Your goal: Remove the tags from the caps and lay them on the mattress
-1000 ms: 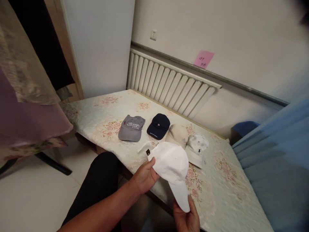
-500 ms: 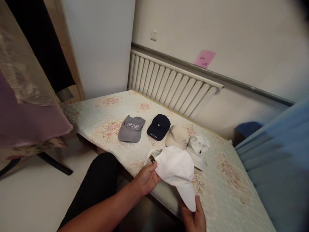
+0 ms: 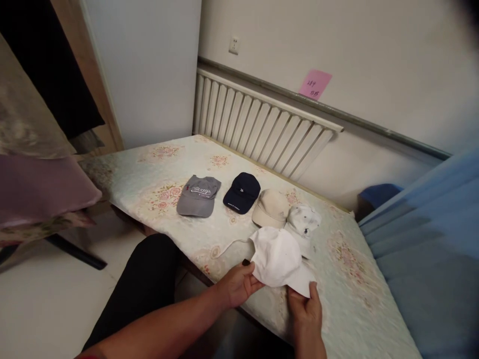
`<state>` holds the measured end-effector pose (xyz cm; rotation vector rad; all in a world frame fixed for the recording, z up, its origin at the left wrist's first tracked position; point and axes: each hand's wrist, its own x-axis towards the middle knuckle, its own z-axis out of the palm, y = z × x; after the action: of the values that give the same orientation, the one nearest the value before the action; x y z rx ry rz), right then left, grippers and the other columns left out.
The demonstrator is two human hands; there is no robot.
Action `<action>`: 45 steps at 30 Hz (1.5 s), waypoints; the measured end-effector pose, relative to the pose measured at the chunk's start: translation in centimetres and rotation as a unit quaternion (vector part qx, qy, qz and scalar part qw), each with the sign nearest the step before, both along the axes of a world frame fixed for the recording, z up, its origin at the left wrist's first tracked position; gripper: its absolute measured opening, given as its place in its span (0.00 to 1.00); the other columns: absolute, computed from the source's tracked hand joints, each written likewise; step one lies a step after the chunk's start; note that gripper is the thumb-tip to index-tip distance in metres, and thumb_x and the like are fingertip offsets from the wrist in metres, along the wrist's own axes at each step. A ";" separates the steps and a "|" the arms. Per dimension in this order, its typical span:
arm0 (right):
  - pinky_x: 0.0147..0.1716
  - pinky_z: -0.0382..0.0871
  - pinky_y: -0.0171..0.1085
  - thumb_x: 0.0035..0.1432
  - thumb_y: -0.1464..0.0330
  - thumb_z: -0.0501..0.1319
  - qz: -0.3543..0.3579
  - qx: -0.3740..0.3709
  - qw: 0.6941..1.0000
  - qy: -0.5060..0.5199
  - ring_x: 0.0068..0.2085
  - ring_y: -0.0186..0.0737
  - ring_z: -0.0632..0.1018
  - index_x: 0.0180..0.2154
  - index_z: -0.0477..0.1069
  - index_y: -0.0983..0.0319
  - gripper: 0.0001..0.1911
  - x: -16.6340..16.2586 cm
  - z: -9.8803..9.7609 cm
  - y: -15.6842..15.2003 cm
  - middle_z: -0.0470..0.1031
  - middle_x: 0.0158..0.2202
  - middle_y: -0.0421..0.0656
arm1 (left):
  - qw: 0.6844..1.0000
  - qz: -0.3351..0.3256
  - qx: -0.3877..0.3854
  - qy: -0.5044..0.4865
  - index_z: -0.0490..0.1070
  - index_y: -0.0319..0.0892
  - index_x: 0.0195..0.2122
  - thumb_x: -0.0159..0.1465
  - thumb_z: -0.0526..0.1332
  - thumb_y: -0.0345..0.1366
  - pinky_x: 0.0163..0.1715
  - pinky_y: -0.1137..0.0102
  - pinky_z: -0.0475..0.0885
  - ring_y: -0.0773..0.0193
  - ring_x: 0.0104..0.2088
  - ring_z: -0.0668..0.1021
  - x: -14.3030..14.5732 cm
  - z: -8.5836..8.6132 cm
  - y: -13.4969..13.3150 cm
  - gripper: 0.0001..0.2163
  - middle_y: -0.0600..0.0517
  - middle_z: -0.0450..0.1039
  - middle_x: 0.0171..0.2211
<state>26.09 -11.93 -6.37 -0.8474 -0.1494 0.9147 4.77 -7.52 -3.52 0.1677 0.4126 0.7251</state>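
Both my hands hold a white baseball cap (image 3: 279,257) above the near edge of the bed. My left hand (image 3: 239,285) grips its back rim beside a small dark buckle (image 3: 246,262), and the cap's loose strap (image 3: 234,244) hangs out to the left. With thumb and fingers, my right hand (image 3: 306,304) pinches the brim. Beyond it, a grey cap (image 3: 199,196), a navy cap (image 3: 242,193), a beige cap (image 3: 271,207) and a white cap with a small dark logo (image 3: 303,224) lie in a row. The held cap partly covers the last one's brim.
The floral bedspread (image 3: 348,294) spreads under the caps. A white radiator (image 3: 258,119) runs along the wall behind, with a pink note (image 3: 315,85) above it. A blue curtain (image 3: 430,224) hangs at the right, clothes (image 3: 41,99) at the left.
The white cap's brim has been raised and turned to the right, my right hand rising with it. Its back strap now hangs loose and stretched out to the left.
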 end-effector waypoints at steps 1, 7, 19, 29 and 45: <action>0.43 0.74 0.38 0.57 0.62 0.59 -0.009 -0.005 1.000 0.006 0.45 0.36 0.78 0.51 0.67 0.57 0.20 -1.2 0.2 0.0 0.79 0.44 0.42 | 1.000 -0.001 0.004 -0.001 0.69 0.33 0.45 0.62 0.61 0.33 0.52 0.60 0.67 0.56 0.42 0.79 0.1 -0.3 -0.1 0.12 0.42 0.78 0.39; 0.54 0.65 0.47 0.52 0.56 0.62 0.114 0.000 0.993 0.013 0.51 0.42 0.74 0.53 0.66 0.56 0.27 -10.3 1.2 -1.4 0.74 0.52 0.45 | 0.999 -0.004 0.027 0.024 0.71 0.36 0.40 0.61 0.61 0.32 0.46 0.62 0.70 0.59 0.39 0.80 -0.1 -0.5 -0.7 0.08 0.44 0.78 0.37; 0.47 0.71 0.42 0.47 0.65 0.68 0.145 -0.049 0.987 -0.047 0.46 0.42 0.77 0.48 0.71 0.59 0.24 -14.8 0.3 -1.9 0.78 0.44 0.44 | 0.990 -0.026 0.113 0.085 0.67 0.42 0.33 0.56 0.64 0.38 0.39 0.64 0.70 0.57 0.37 0.78 -0.4 -0.4 -1.5 0.08 0.48 0.75 0.30; 0.32 0.75 0.38 0.45 0.64 0.70 0.152 -0.056 0.986 -0.036 0.33 0.40 0.79 0.42 0.71 0.64 0.21 -15.1 0.9 -1.9 0.79 0.35 0.44 | 0.929 -0.037 0.203 0.307 0.64 0.40 0.29 0.55 0.62 0.38 0.28 0.69 0.70 0.65 0.25 0.75 -2.3 0.3 -0.7 0.09 0.54 0.69 0.23; 0.29 0.73 0.34 0.45 0.66 0.70 0.128 -0.040 0.991 -0.025 0.28 0.36 0.78 0.37 0.71 0.65 0.17 -14.9 2.0 -2.2 0.79 0.29 0.41 | 0.969 -0.116 0.180 0.120 0.69 0.37 0.31 0.54 0.67 0.44 0.32 0.69 0.68 0.69 0.24 0.73 -4.8 0.6 -0.5 0.14 0.50 0.72 0.26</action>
<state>11.19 -14.17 -4.40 -0.9403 -0.2723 1.1465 -0.02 -8.05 -2.88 0.6418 0.4802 0.5431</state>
